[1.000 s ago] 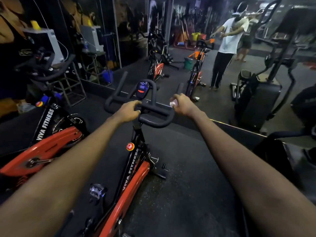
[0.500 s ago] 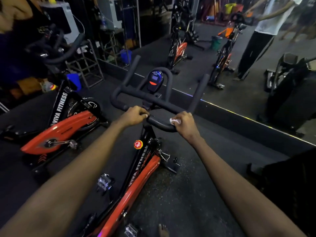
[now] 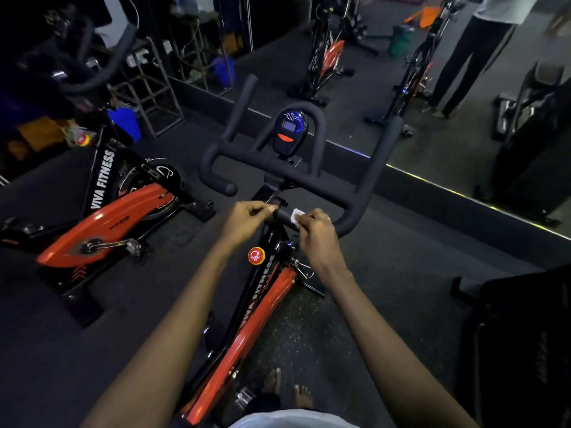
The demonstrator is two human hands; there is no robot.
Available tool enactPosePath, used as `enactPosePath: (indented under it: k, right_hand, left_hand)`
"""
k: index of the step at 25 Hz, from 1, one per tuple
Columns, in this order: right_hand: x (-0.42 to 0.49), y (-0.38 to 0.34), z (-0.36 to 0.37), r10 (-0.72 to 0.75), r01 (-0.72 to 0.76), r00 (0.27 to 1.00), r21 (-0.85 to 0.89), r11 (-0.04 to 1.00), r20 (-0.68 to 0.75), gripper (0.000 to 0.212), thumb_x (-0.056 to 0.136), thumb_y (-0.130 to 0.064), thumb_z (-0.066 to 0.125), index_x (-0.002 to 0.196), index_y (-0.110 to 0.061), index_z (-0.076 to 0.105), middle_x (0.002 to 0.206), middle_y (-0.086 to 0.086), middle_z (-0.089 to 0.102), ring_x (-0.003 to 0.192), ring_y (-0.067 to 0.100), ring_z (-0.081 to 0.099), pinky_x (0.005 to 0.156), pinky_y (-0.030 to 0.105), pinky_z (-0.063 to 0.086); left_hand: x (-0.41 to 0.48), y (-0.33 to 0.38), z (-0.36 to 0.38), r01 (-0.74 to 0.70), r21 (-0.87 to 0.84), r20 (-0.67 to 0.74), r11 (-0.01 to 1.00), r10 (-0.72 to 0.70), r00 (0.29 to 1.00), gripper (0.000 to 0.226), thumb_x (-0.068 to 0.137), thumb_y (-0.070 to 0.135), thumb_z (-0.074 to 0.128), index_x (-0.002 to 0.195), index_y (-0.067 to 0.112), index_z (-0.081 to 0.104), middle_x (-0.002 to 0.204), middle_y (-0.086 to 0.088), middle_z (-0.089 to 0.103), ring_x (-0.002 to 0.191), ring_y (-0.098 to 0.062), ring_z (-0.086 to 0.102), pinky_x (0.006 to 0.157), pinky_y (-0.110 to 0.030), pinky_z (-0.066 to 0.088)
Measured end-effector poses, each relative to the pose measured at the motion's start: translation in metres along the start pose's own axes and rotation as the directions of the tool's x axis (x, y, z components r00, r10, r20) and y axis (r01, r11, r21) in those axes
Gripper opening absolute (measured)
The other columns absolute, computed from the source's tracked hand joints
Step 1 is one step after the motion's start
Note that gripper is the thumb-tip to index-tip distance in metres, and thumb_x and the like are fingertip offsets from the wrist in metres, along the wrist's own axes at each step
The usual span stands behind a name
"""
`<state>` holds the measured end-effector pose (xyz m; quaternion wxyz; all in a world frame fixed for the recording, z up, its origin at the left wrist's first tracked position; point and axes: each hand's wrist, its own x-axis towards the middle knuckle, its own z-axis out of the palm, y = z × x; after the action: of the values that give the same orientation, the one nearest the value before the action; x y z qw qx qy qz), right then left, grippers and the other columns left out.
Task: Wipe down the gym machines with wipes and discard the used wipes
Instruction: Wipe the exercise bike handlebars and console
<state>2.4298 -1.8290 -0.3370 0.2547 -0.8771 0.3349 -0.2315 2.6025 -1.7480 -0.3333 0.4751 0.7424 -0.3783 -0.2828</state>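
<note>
At the near bend of the black padded handlebar (image 3: 309, 180) on the red-and-black exercise bike (image 3: 265, 310), the right hand (image 3: 318, 234) pinches a small white wipe (image 3: 295, 215) against the bar. The left hand (image 3: 247, 217) has its fingers curled just beside it; I cannot tell whether they grip anything.

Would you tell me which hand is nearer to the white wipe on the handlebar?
Right. The right hand pinches the wipe against the handlebar; the left hand grips that handlebar beside it.
</note>
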Motion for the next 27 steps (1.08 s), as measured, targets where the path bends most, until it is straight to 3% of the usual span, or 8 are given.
enactPosePath:
  k: [3, 6, 8, 11, 14, 18, 21, 27]
  right_hand:
    - [-0.01, 0.019, -0.014, 0.086, -0.09, 0.991, -0.029, 0.996, -0.101, 0.023, 0.096, -0.008, 0.059, 0.115, -0.009, 0.073, 0.094, 0.004, 0.057, 0.089, 0.02, 0.053, 0.079, 0.02, 0.034]
    - [-0.01, 0.018, -0.011, 0.196, -0.207, 0.962, -0.039, 0.978, -0.191, 0.024, 0.096, -0.008, 0.058, 0.114, -0.01, 0.073, 0.097, 0.008, 0.06, 0.088, 0.023, 0.052, 0.084, 0.027, 0.038]
    - [0.007, -0.007, 0.011, 0.159, -0.169, 0.977, -0.058, 0.984, -0.142, 0.027, 0.097, -0.007, 0.053, 0.116, -0.01, 0.072, 0.1, 0.009, 0.057, 0.087, 0.018, 0.043, 0.085, 0.03, 0.037]
    - [0.019, -0.01, 0.016, 0.115, -0.121, 0.989, -0.062, 0.991, -0.095, 0.026, 0.097, -0.009, 0.054, 0.117, -0.011, 0.071, 0.103, 0.009, 0.059, 0.092, 0.023, 0.049, 0.086, 0.028, 0.036]
    - [0.005, 0.003, 0.009, 0.17, -0.18, 0.974, -0.058, 0.982, -0.147, 0.025, 0.096, -0.008, 0.055, 0.116, -0.012, 0.071, 0.101, 0.008, 0.059, 0.09, 0.024, 0.051, 0.087, 0.03, 0.039]
    - [0.016, -0.023, 0.025, 0.101, -0.106, 0.991, -0.046, 0.993, -0.092, 0.026, 0.096, -0.007, 0.056, 0.118, -0.011, 0.07, 0.105, 0.007, 0.058, 0.092, 0.021, 0.048, 0.087, 0.03, 0.038]
    - [0.004, -0.007, 0.02, 0.131, -0.134, 0.979, -0.006, 0.991, -0.156, 0.025, 0.094, -0.005, 0.06, 0.115, -0.01, 0.072, 0.102, 0.007, 0.059, 0.093, 0.024, 0.052, 0.087, 0.032, 0.043]
    - [0.021, -0.031, 0.035, 0.087, -0.088, 0.988, -0.002, 0.996, -0.124, 0.025, 0.092, -0.004, 0.06, 0.114, -0.008, 0.071, 0.104, 0.008, 0.06, 0.095, 0.025, 0.052, 0.086, 0.033, 0.043]
  left_hand:
    - [0.005, -0.009, -0.004, 0.002, -0.123, 0.062, 0.992, 0.005, 0.998, 0.02, 0.099, 0.013, 0.055, 0.107, 0.013, 0.074, 0.098, -0.003, 0.075, 0.087, 0.003, 0.068, 0.078, -0.013, 0.048]
    - [0.015, -0.017, -0.007, 0.025, -0.177, 0.079, 0.984, -0.011, 0.997, 0.025, 0.101, 0.013, 0.05, 0.101, 0.017, 0.075, 0.093, 0.007, 0.075, 0.09, -0.002, 0.069, 0.073, -0.01, 0.047]
    - [0.02, -0.017, -0.004, 0.007, -0.22, 0.059, 0.975, 0.006, 0.998, 0.025, 0.101, 0.01, 0.049, 0.102, 0.007, 0.074, 0.091, 0.005, 0.074, 0.085, 0.001, 0.069, 0.07, -0.008, 0.046]
    - [0.02, -0.014, -0.003, 0.002, -0.273, 0.064, 0.962, 0.017, 0.998, 0.027, 0.101, 0.01, 0.049, 0.103, -0.002, 0.072, 0.093, -0.003, 0.073, 0.081, 0.001, 0.069, 0.071, -0.007, 0.046]
    - [0.022, -0.018, -0.005, 0.011, -0.311, 0.071, 0.95, 0.012, 0.997, 0.029, 0.101, 0.016, 0.05, 0.102, 0.001, 0.074, 0.095, -0.005, 0.075, 0.087, -0.008, 0.071, 0.077, -0.011, 0.048]
    - [0.023, -0.019, -0.004, 0.014, -0.334, 0.072, 0.942, 0.011, 0.997, 0.032, 0.103, 0.024, 0.048, 0.095, 0.01, 0.076, 0.09, 0.001, 0.077, 0.089, -0.01, 0.072, 0.079, -0.014, 0.049]
    - [0.018, -0.027, -0.003, -0.018, -0.304, 0.082, 0.952, 0.045, 0.996, 0.034, 0.104, 0.03, 0.046, 0.102, 0.015, 0.076, 0.098, 0.002, 0.076, 0.1, -0.013, 0.07, 0.089, -0.02, 0.05]
    - [0.007, -0.043, 0.005, -0.044, -0.385, -0.056, 0.922, 0.024, 0.998, 0.031, 0.105, 0.025, 0.041, 0.114, 0.014, 0.069, 0.099, -0.003, 0.074, 0.096, -0.01, 0.069, 0.082, -0.017, 0.049]
